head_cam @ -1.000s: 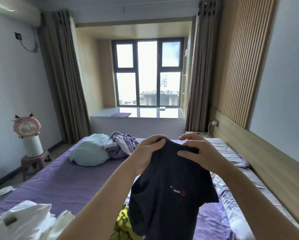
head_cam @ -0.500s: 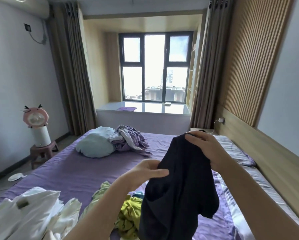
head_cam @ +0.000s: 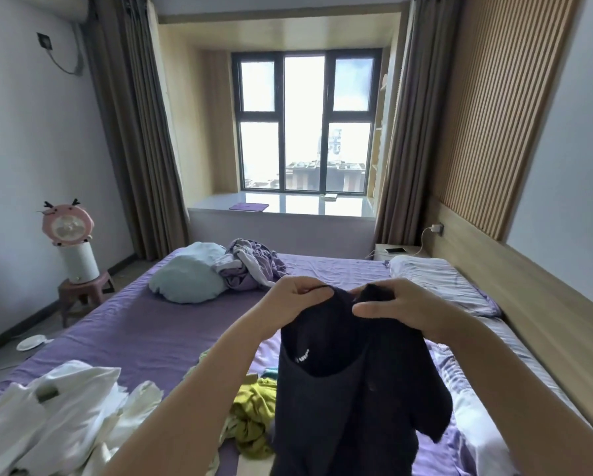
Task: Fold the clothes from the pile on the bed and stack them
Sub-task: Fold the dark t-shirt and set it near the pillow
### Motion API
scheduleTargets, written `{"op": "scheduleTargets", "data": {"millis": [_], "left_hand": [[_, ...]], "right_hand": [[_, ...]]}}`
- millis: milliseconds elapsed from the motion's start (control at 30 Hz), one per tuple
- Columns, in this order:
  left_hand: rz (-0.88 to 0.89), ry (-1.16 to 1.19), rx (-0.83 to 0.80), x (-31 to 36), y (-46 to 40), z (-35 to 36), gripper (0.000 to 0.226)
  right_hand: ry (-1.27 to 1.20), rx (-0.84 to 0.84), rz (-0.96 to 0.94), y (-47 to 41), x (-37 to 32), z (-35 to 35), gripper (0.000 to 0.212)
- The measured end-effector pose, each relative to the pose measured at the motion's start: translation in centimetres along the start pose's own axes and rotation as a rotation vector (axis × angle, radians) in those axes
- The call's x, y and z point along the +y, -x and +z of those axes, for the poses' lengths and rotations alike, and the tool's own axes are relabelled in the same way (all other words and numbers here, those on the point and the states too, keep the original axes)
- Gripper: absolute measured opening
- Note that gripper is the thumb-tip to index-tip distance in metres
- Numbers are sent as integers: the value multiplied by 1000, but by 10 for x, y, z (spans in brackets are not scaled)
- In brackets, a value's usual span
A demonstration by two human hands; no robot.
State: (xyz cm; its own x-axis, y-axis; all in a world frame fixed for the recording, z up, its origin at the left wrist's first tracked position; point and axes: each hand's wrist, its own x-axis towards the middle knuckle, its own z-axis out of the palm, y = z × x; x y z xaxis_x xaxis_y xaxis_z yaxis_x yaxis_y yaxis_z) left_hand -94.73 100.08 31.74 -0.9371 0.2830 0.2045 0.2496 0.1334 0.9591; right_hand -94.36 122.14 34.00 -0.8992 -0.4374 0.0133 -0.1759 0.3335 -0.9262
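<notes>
Both the left hand point(head_cam: 296, 302) and the right hand point(head_cam: 396, 309) pinch the top edge of the black T-shirt point(head_cam: 353, 389), which hangs in the air at 6 o'clock over the purple bed point(head_cam: 144, 324). To do this well, I'd slide each grip outward to a shoulder seam so the shirt hangs flat, then lay it down at 9 o'clock, away from the yellow-green garment point(head_cam: 253, 413).

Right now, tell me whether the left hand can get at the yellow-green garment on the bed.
Probably not yet: the left hand grips the black shirt. The yellow-green garment lies uncovered below it.

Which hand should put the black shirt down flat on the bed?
Probably the left hand: it holds the shirt beside the bare purple sheet. The right hand is nearer the pillow.
</notes>
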Motion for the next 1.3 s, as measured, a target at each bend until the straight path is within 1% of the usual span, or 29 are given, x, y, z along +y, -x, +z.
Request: {"op": "scheduleTargets", "data": {"millis": [67, 100, 200, 267, 300, 400, 533, 600, 667, 700, 800, 867, 900, 933, 1000, 1067, 1100, 1167, 1233, 1300], "left_hand": [[-26, -80, -11, -3, 0, -5, 10], [-44, -123, -15, -6, 1, -7, 14], [-82, -223, -31, -15, 4, -18, 37], [-97, -240, -36, -19, 8, -26, 55], [-97, -241, -27, -21, 10, -30, 57], [-81, -279, -14, -29, 17, -39, 48], [0, -385, 70, -41, 17, -38, 39], [32, -388, 88, -38, 14, -34, 37], [57, -393, 88, -31, 11, -30, 43], [63, -386, 85, -26, 9, -27, 47], [89, -383, 75, -9, 2, -19, 45], [103, -342, 52, 6, -8, -9, 49], [88, -305, 45, 11, -10, -7, 52], [80, -293, 50, 14, -13, -6, 53], [102, -334, 93, 16, -17, -6, 42], [112, -376, 122, 16, -17, -8, 25], [108, -381, 118, 16, -16, -10, 23], [98, -449, 89, 16, -14, -15, 26], [86, -571, 28, 17, -10, -20, 29], [50, -633, -56, 18, -4, -25, 28]], "right_hand": [[52, 54, 11, 1, 2, -4, 22], [29, 89, 11, 0, 3, -7, 20], [-126, 158, -5, 0, 7, -11, 35], [-192, 185, -13, 0, 9, -13, 36], [-220, 197, -12, -1, 10, -14, 37], [-295, 239, 23, -4, 16, -16, 43], [-278, 305, 30, -9, 22, -12, 37], [-241, 330, -2, -13, 23, -8, 29], [-216, 320, -42, -12, 19, -2, 15], [-196, 299, -75, -11, 17, 1, 13], [-94, 190, -142, -10, 7, 12, 34], [34, 181, -176, -11, 0, 13, 40], [111, 185, -200, -13, -2, 16, 37], [176, 204, -230, -16, -5, 20, 29], [243, 272, -278, -19, -7, 23, 7], [240, 337, -289, -20, -5, 19, 12], [223, 360, -277, -20, -3, 16, 14], [182, 396, -252, -18, -2, 8, 12], [172, 414, -245, -15, 2, 2, 12], [192, 417, -240, -12, 7, -2, 13]]}}
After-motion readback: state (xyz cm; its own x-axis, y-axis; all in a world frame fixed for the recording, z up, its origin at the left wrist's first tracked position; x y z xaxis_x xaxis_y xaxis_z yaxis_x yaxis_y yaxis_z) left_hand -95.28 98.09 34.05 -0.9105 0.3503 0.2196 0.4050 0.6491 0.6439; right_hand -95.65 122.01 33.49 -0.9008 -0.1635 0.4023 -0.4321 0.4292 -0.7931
